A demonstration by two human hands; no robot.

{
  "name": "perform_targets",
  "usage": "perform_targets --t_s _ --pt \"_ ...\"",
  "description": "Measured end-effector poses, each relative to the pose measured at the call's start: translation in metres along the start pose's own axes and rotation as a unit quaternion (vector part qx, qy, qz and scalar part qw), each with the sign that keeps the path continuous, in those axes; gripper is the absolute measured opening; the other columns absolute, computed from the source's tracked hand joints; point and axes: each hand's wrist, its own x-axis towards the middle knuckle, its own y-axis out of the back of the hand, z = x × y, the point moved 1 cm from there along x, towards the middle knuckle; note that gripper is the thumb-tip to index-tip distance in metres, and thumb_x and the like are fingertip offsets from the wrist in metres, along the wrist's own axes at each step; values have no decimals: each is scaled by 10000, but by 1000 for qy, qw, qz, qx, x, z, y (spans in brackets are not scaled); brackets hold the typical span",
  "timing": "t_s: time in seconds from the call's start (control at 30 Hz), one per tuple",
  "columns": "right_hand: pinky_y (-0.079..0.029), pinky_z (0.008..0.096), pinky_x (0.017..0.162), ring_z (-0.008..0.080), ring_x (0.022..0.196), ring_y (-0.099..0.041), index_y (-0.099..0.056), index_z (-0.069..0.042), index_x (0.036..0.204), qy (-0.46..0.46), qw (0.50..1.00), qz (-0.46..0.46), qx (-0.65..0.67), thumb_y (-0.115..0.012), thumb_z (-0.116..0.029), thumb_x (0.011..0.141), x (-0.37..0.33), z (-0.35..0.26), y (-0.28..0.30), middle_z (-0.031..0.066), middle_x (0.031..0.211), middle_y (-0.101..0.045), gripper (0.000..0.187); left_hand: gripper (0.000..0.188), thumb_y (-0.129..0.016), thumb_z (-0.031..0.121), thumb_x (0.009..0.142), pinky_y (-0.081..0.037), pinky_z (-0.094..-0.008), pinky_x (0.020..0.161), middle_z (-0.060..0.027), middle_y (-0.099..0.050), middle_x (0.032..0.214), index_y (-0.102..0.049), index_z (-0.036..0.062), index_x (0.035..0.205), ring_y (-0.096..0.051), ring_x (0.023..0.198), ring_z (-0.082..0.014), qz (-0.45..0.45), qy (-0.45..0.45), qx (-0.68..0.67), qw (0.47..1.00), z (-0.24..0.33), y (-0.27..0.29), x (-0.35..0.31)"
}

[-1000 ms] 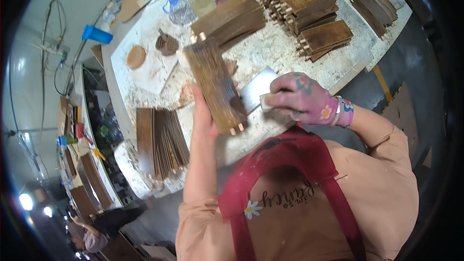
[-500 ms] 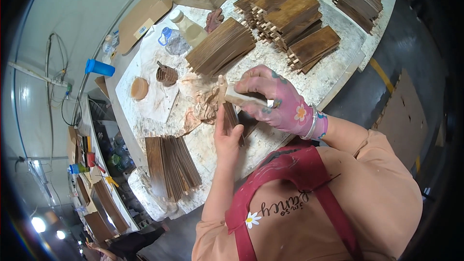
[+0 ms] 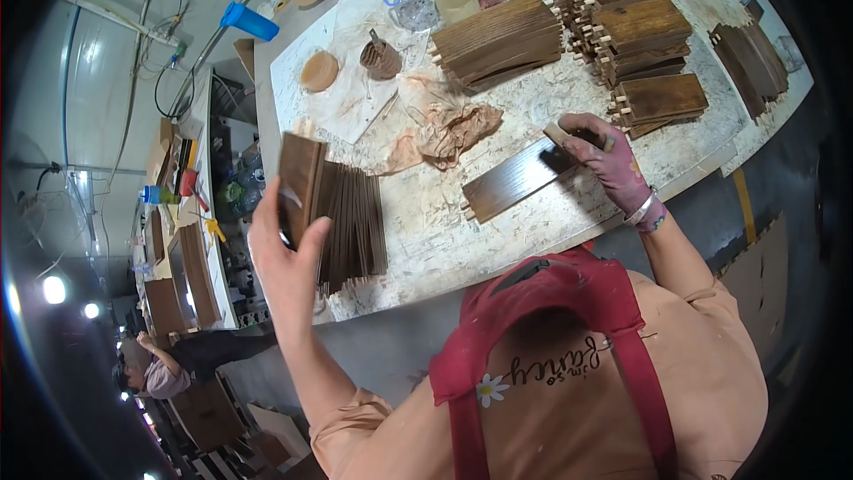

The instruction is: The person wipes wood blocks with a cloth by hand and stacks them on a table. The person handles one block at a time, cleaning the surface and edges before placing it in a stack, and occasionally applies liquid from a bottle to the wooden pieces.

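Note:
My bare left hand [image 3: 286, 253] grips a dark brown wooden board [image 3: 302, 169] at the left, its fingers and thumb on either side. The board stands on edge against a fanned row of thin brown boards [image 3: 355, 222]. On my right hand [image 3: 615, 169] is a pink flowered glove, closed around a pale pad-like block [image 3: 557, 134]. Below that hand a glossy brown board [image 3: 515, 182] lies flat on the table, small pegs showing at its left end. Whether the block touches this board I cannot tell.
Stacked pegged boards [image 3: 498, 40] stand at the back, with more piles [image 3: 644, 27] farther right. A crumpled cloth [image 3: 453, 132], a brush-like bundle [image 3: 380, 58], a round tan disc [image 3: 319, 71] and plastic bottles [image 3: 411, 4] are on the stained table. Another person [image 3: 169, 373] is at far left.
My left hand has moved left with a board to the fanned row. My right hand has shifted right with the pale block. A board now lies flat in front of me; the view has turned.

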Motion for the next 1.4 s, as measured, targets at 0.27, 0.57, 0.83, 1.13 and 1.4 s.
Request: perform_targets --t_s 0.27,0.57,0.83,1.13,1.4 --pt "-491 250 851 134 964 -590 -586 18 1221 -79 996 46 22 -653 -211 941 -18 5 17 68 1096 -627 368 771 -767 309 803 -427 -480 980 -232 -540 1273 -411 72 1444 -511 1155 -419 -50 39 203 977 -67 -43 -17" --pt "-469 246 758 111 866 -553 -612 15 1193 -135 989 66 -14 -678 -307 905 -30 15 39 43 998 -609 437 787 -756 317 813 -382 -478 1034 -240 -530 1318 -389 63 1461 -493 1219 -425 72 -65 327 940 -40 -53 -10" --pt "-481 372 919 311 1047 -629 -632 11 1157 28 952 69 -295 -632 -400 901 13 15 17 205 1129 -646 484 640 -656 412 871 -238 -558 1138 -170 -381 1486 -466 108 1401 -347 1370 -368 -243 -260 -7 934 61 -225 -24" --pt "-495 393 817 332 942 -603 -616 -54 1149 10 890 25 -456 -592 -331 936 -4 31 3 167 992 -621 351 569 -613 330 902 -319 -475 1030 -118 -364 1519 -469 157 1425 -406 1311 -317 -245 -273 23 930 55 -265 -35" --pt "-508 404 733 311 858 -619 -627 -73 1108 206 870 -50 -445 -657 -236 886 -53 24 -12 124 951 -625 277 405 -542 248 965 -348 -462 1082 -205 -453 1412 -557 50 1318 -423 1281 -398 -331 -244 -162 897 30 -266 19"
